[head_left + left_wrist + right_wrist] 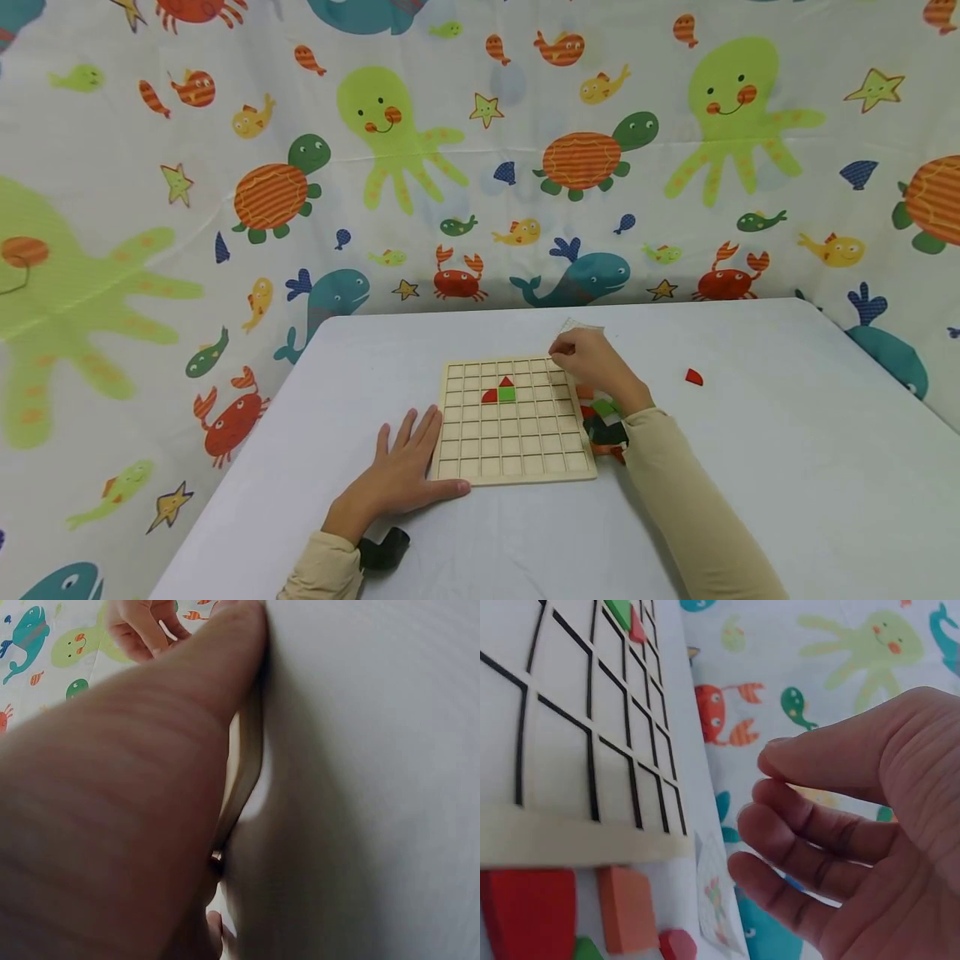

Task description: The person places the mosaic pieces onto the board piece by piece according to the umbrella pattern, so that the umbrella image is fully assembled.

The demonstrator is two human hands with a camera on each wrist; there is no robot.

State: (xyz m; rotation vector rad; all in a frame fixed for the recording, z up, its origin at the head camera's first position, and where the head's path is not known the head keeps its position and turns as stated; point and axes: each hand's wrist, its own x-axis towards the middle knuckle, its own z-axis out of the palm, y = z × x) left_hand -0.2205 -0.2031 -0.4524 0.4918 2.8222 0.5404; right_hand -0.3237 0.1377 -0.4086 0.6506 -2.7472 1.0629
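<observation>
White table (787, 467); on it we see a gridded wooden board (517, 443). Left hand (405, 468): fingers straight, spread, against its left edge. Right hand (597, 365): fingers curled at its far right corner, nothing visible between them. Loose blocks (604, 409) just beside its right edge. We note one green square (507, 395) touching two red pieces (490, 397) on the grid.

No legible txt, nos. or brand lbls in any view.
</observation>
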